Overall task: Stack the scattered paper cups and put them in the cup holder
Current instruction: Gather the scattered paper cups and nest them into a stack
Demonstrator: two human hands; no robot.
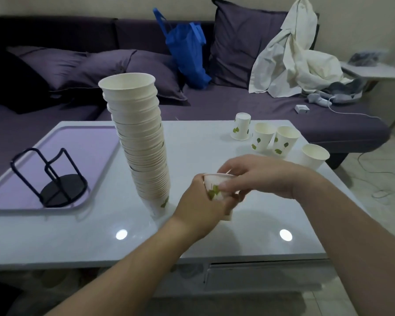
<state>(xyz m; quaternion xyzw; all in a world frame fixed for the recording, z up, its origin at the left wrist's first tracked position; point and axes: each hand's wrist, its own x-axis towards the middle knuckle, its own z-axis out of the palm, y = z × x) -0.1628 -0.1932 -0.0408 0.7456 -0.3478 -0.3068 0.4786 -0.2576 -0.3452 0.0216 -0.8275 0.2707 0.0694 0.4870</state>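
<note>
Left hand (202,198) wrapped around a leaf-printed paper cup (216,187), right hand (258,175) pinching its rim from above, tall cup stack (141,142) just left of both hands

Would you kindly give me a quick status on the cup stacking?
Left hand and right hand both grip one cup. Tall stack stands on table, four loose cups remain. Cup holder unfilled; nothing blocking.
</note>
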